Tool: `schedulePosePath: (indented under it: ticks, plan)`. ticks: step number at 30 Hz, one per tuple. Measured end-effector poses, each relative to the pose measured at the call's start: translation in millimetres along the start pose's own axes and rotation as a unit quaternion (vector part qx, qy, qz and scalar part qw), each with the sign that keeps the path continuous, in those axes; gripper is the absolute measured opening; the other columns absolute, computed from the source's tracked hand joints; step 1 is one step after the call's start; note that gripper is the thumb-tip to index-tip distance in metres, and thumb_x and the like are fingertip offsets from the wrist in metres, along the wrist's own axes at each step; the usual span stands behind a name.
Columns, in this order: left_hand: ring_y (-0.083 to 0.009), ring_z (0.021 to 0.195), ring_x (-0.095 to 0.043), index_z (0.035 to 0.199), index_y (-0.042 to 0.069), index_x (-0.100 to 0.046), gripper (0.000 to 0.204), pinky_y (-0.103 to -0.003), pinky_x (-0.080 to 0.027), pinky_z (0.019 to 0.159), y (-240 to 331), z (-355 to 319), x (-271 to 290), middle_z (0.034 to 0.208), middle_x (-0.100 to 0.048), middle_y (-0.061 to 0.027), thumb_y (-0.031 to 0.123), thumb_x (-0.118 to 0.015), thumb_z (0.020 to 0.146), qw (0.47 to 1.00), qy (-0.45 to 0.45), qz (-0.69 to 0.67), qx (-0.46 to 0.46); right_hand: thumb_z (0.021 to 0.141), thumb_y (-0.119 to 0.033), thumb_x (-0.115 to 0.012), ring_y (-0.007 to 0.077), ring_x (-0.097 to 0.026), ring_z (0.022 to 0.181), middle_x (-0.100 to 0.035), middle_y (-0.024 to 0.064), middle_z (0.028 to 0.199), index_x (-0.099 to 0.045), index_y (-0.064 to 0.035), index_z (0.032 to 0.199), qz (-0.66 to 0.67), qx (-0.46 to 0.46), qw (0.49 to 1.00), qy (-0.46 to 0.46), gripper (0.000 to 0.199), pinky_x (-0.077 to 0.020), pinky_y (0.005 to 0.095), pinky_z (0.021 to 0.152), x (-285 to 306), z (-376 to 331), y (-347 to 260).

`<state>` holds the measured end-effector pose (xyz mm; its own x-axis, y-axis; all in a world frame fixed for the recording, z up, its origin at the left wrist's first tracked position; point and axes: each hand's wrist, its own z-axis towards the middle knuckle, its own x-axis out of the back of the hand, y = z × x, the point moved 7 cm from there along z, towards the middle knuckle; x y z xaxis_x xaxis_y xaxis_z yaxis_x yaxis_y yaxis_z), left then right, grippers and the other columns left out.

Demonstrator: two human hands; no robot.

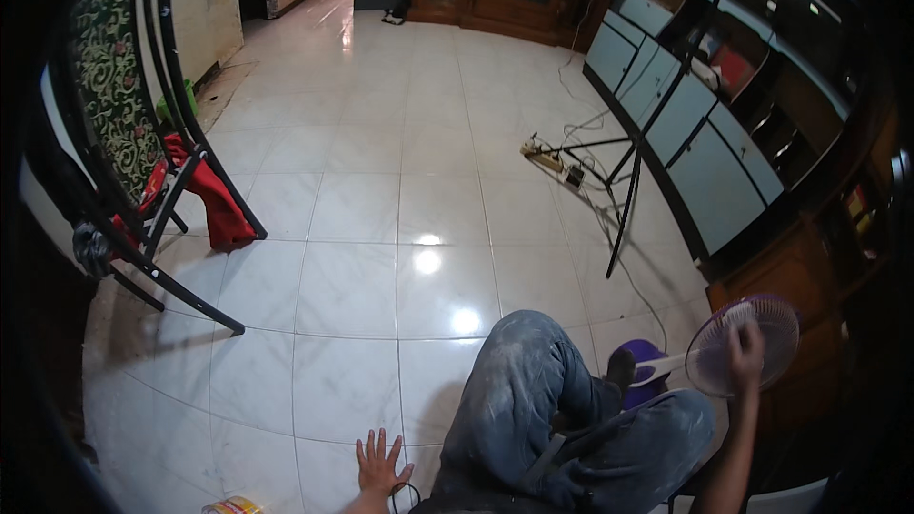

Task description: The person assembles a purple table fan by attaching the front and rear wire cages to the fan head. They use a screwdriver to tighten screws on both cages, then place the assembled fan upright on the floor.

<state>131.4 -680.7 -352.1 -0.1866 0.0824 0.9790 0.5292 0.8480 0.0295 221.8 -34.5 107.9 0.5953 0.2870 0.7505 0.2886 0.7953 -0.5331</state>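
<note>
My left hand (379, 466) lies flat on the white tiled floor with its fingers spread, holding nothing. At the right, my right hand (746, 357) is raised against the round grille of an electric fan (703, 357). Its fingers are bent together beside a small white piece (737, 314) at the grille; what exactly they grip is too small to tell. The fan has a purple grille, a white neck and a purple base (643, 362), and it stands tilted on the floor by my foot. My bent legs (524, 400) in dusty jeans are between the two hands.
A black tripod stand (624, 162) and a power strip (547, 157) with trailing cables are ahead to the right. Folding metal frames (181, 181) with red cloth (221, 205) stand at left. Light blue cabinets (714, 162) line the right wall. A yellow-labelled container (231, 506) is near the lower edge.
</note>
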Motion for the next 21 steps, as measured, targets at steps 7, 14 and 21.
schedulePosePath:
  ticks: [7,14,21]
  plan:
    - [-0.0371,0.164,-0.002,0.166,0.029,-0.038,0.083,-0.064,0.003,0.129,-6.2,7.1,6.4,0.176,-0.02,-0.0157,0.072,-0.048,0.096,0.998,0.017,-0.053,0.032,0.099,-0.02,-0.076,0.0155,-0.059,0.07,-0.06,0.0088,0.076,-0.062,0.0001,0.094,-0.084,0.277,0.947,-0.137,0.025,-0.0504,0.0333,0.067,-80.8,275.3,-325.6]
    - [-0.0393,0.158,-0.028,0.159,0.017,-0.05,0.075,-0.059,-0.017,0.13,-12.0,11.5,115.0,0.167,-0.04,-0.0201,0.041,-0.072,0.092,0.967,0.057,-0.242,0.061,0.1,-0.038,-0.075,0.0187,-0.064,0.068,-0.066,0.0082,0.075,-0.07,-0.0043,0.115,-0.092,0.408,0.881,-0.222,0.037,-0.0489,0.0394,0.061,-199.3,309.9,-465.6]
    - [-0.0432,0.158,-0.028,0.163,0.018,-0.046,0.094,-0.066,-0.019,0.127,21.7,23.2,47.5,0.168,-0.039,-0.0195,0.065,-0.073,0.086,0.988,0.071,-0.134,-0.013,0.098,-0.045,-0.075,0.0382,-0.07,0.114,-0.073,0.0191,0.123,-0.068,-0.0064,0.133,-0.124,0.334,0.893,-0.274,0.052,-0.0578,0.0491,0.096,-282.1,347.8,-321.0]
